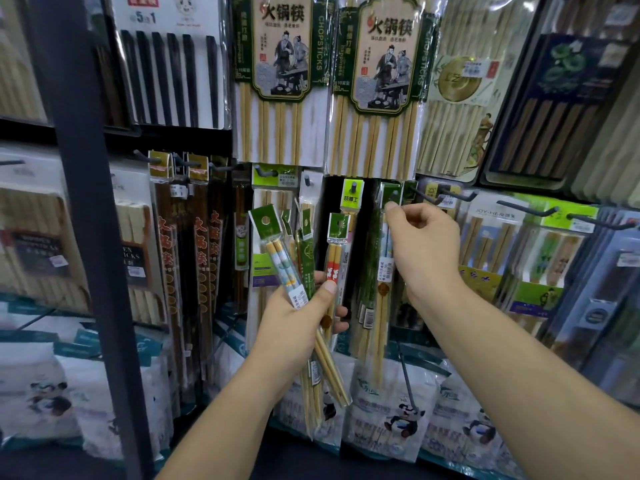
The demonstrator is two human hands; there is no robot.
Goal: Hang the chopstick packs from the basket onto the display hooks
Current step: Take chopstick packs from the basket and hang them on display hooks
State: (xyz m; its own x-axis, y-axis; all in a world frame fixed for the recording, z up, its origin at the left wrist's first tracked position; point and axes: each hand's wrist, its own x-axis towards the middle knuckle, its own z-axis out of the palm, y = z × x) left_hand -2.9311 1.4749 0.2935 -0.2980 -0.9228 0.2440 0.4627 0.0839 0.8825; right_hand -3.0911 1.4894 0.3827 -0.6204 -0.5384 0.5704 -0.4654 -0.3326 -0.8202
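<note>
at centre frame, left hand [298, 317] grips a fanned bunch of chopstick packs [282, 261], thumb and fingers curled round their middles, green header cards pointing up. just right of centre, right hand [426, 244] pinches the top of a green chopstick pack [381, 317] between thumb and forefinger, its header card up at a display hook [393, 195]. cannot tell if the hole is on the hook. bigger packs [280, 74] hang in the row above. panda-print bags [391, 410] sit at lower frame.
</note>
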